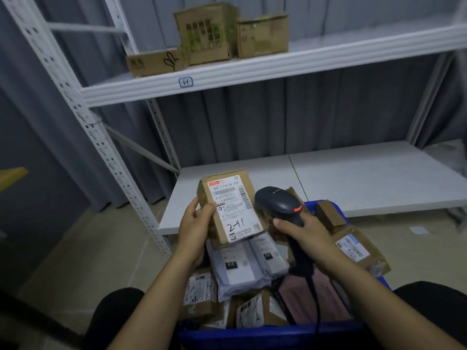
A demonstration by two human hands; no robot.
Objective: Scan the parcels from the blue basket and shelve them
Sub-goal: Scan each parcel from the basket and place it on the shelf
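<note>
A parcel storeroom or courier depot is indicated. White steel racking [83, 117] with perforated uprights is set against a grey curtain [278, 122], and its upper shelf edge is marked with a handwritten number tag [186, 82]. Three cardboard boxes [207, 34] are stored on that shelf. A blue basket [267, 335] is filled with taped cartons and grey mailer bags [235, 271], on which printed shipping labels are seen. A corded barcode scanner [280, 203] is held beside a labelled parcel [232, 205] on which "241" is handwritten.

A grey curtain [278, 122] hangs above a beige floor [88, 248].
</note>
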